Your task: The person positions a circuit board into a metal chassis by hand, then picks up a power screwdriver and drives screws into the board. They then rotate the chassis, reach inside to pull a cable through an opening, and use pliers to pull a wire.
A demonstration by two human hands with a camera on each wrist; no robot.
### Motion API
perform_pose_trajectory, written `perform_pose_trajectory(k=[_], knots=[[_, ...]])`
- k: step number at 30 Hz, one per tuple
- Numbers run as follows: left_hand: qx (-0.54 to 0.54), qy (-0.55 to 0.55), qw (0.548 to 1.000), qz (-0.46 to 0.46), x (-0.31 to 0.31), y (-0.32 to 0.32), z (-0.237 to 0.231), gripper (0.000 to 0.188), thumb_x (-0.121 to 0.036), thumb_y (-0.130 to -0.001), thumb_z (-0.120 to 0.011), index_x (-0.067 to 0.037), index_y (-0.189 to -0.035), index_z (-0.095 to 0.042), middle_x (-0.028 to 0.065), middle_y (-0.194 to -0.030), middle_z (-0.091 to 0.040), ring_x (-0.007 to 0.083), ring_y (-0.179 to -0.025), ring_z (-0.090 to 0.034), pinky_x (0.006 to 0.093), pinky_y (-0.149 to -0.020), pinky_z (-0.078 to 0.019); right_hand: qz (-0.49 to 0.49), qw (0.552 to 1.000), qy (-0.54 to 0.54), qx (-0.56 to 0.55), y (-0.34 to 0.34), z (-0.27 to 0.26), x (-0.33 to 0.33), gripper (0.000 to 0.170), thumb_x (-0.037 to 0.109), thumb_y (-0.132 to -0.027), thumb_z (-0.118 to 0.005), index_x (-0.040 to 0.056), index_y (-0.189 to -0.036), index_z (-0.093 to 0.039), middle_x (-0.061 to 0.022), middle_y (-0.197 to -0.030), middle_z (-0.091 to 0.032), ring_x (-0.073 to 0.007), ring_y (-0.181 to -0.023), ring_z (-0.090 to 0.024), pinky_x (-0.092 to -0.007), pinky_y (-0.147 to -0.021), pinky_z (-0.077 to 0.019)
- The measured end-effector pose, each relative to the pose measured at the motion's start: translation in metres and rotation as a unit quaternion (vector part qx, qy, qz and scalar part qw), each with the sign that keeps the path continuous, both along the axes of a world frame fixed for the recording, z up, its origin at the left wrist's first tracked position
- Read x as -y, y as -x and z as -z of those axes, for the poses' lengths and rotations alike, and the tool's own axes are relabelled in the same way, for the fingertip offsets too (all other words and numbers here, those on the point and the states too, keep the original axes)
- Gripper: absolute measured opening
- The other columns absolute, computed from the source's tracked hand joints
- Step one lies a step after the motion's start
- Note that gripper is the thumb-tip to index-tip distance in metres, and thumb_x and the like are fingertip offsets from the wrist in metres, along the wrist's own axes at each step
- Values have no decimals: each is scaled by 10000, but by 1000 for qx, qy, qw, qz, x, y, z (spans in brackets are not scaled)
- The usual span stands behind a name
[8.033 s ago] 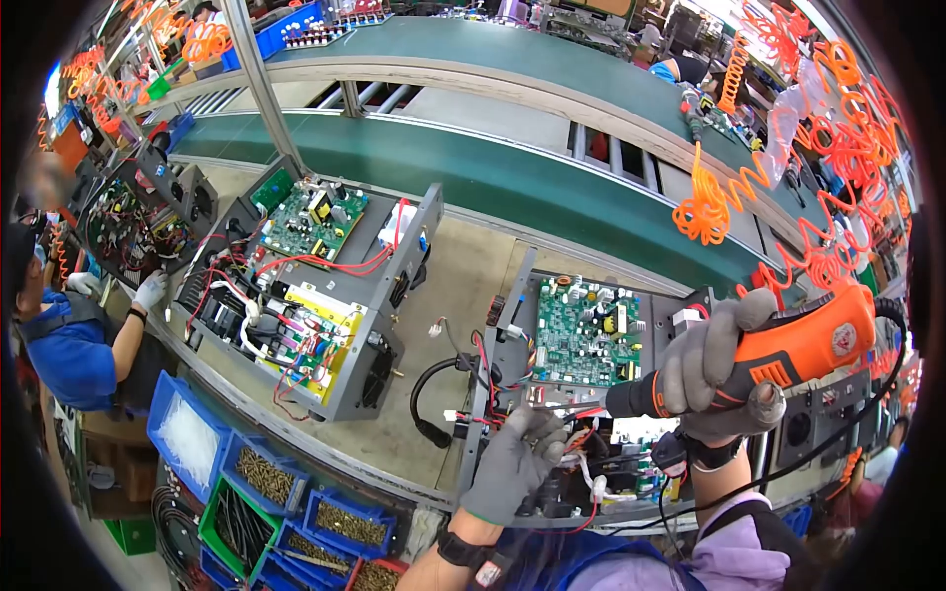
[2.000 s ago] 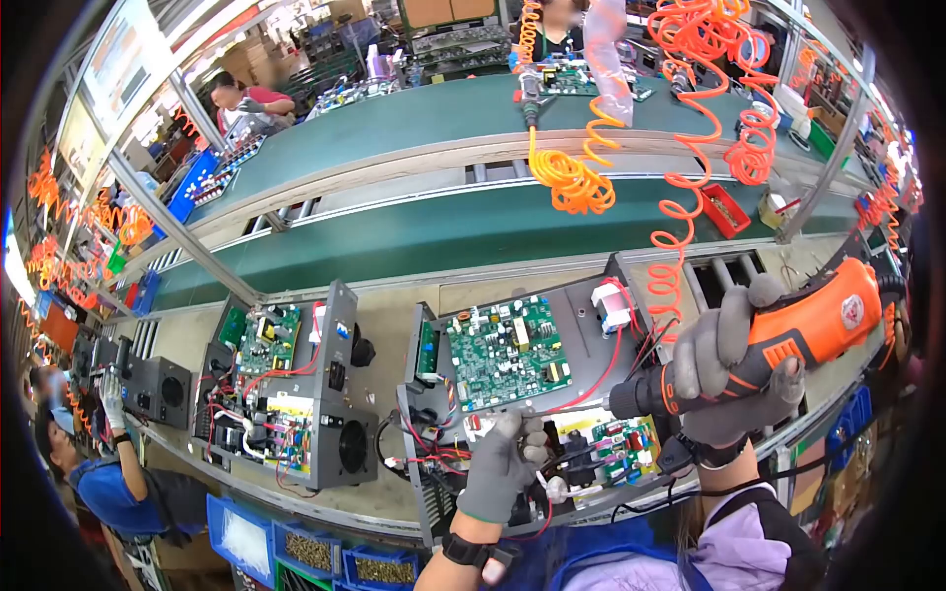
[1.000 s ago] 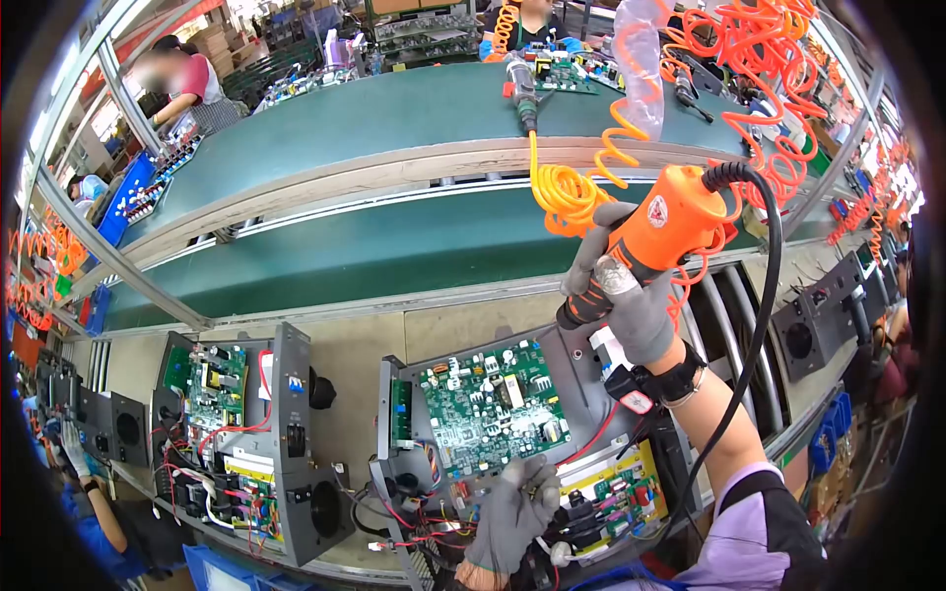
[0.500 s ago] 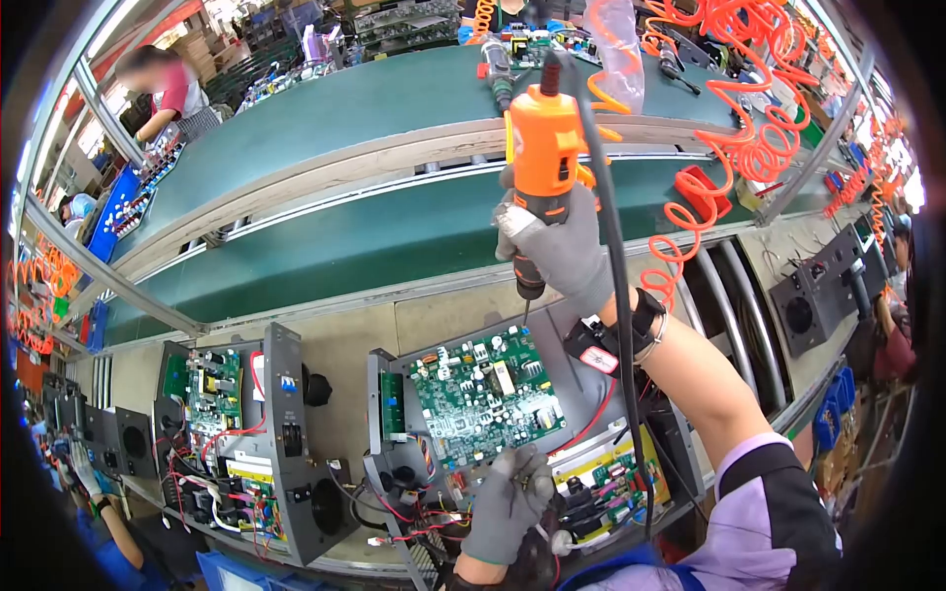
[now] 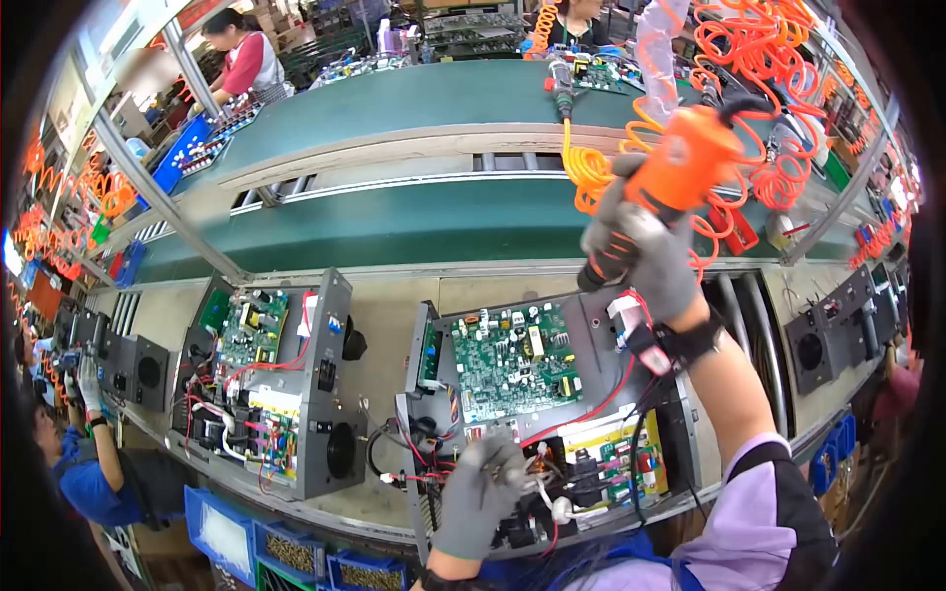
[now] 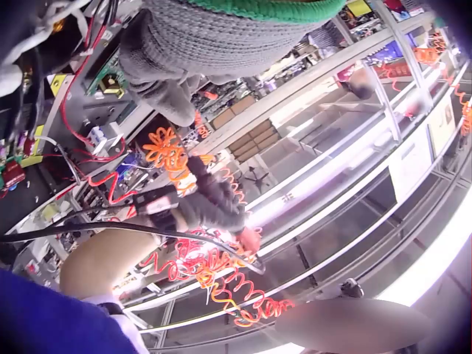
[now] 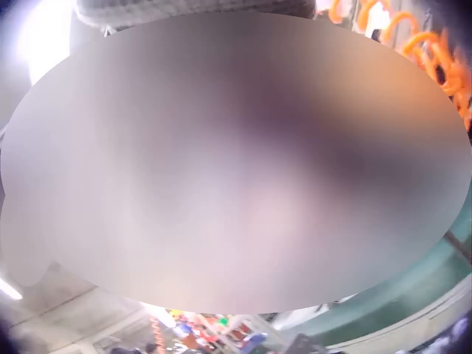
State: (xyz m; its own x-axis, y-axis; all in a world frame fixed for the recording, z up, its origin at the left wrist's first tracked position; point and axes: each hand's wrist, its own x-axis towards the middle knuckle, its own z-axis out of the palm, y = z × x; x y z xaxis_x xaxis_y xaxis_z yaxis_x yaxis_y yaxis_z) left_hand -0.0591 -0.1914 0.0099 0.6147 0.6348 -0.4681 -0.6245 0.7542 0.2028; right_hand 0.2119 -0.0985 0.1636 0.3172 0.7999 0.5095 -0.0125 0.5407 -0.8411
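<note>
My gloved right hand [image 5: 650, 246] grips an orange electric screwdriver [image 5: 687, 158], raised over the back right of an open grey metal chassis [image 5: 587, 313]. The screwdriver leans, its dark nose down to the left and its cable end up. A green circuit board [image 5: 517, 362] lies inside the chassis. Near the board's front edge is my gloved left hand [image 5: 481, 492], fingers curled close over wires; I cannot tell whether they pinch something small. The left wrist view shows the left glove [image 6: 221, 44] large at the top. Blur covers most of the right wrist view.
A second open chassis [image 5: 335, 394] stands to the left, with blue bins [image 5: 219, 537] below it. Behind runs a green conveyor [image 5: 394, 225]. Coiled orange air hoses [image 5: 589, 175] hang at the back right. Metal rollers [image 5: 759, 325] lie right of the chassis. A coworker [image 5: 84, 473] works at far left.
Two seconds ago the screwdriver lay nearly level, its nose toward my left hand. It rose, stood upright above the board's back edge, and is now farther right and tilted. My left hand stays low.
</note>
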Motion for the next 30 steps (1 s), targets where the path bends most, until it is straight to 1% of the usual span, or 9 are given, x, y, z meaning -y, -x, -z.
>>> perform_pose_trajectory(k=[11,13,14,16,19,22,24,28,30], knots=[[119,65,954,-268,75,144,-23,118,-177,-911,-609,-70,-922,-558,-22,-862,-524,125,-737,-496,278,-628,-431,-75,997,25,-4,28,51,47,547,215,-821,-717,40,-1248,-425,-49,-822,-552,-161,-697,-609,-343,-644,-540],[-125,33,918,-376,95,169,-64,495,-216,-952,-587,-5,-1360,-402,101,-1093,-521,179,-913,-500,320,-808,-475,-46,998,32,18,30,56,46,520,197,-827,-708,52,-1243,-432,-25,-820,-544,-142,-707,-600,-313,-629,-519],[-22,56,921,-385,100,200,-28,209,-185,-920,-618,-14,-1036,-584,15,-908,-547,119,-826,-503,305,-729,-480,-31,998,49,23,32,59,46,505,213,-840,-693,54,-1243,-433,-16,-813,-535,-135,-698,-589,-301,-609,-504],[-549,-167,785,-233,113,228,-20,188,-104,-924,-572,43,-1042,-567,52,-957,-562,160,-873,-532,316,-768,-507,-10,996,83,30,35,65,46,490,232,-858,-668,51,-1247,-432,-11,-818,-523,-128,-697,-573,-288,-595,-487],[-185,-23,835,-518,174,341,31,166,53,-910,-468,143,-1038,-524,129,-1020,-569,221,-923,-568,309,-796,-546,-45,995,85,-7,37,68,51,489,241,-873,-639,37,-1263,-426,-23,-855,-517,-132,-719,-556,-284,-608,-475],[-602,-62,662,-442,219,400,68,217,85,-900,-438,133,-1095,-521,169,-1064,-570,209,-945,-572,294,-800,-548,-77,993,59,-62,27,67,63,491,249,-887,-611,23,-1279,-420,-36,-892,-510,-135,-741,-538,-280,-622,-463],[-453,-4,689,-565,236,429,85,222,63,-908,-453,117,-1108,-535,170,-1076,-580,201,-936,-573,308,-815,-550,-114,989,27,-90,12,62,75,493,255,-897,-592,14,-1289,-416,-44,-917,-506,-138,-755,-527,-277,-631,-456],[-894,-132,426,-33,211,354,11,193,72,-856,-514,93,-1016,-618,151,-937,-632,260,-868,-626,321,-871,-550,-147,983,-16,-108,-55,74,109,493,342,-967,-445,-9,-1312,-423,-105,-987,-542,-187,-843,-558,-259,-715,-456],[-636,-73,716,-278,213,374,64,202,62,-831,-550,99,-1015,-626,145,-907,-634,262,-853,-636,327,-847,-561,26,990,14,-141,-116,114,164,529,351,-983,-421,-29,-1351,-432,-145,-1131,-571,-245,-974,-592,-308,-819,-479]])
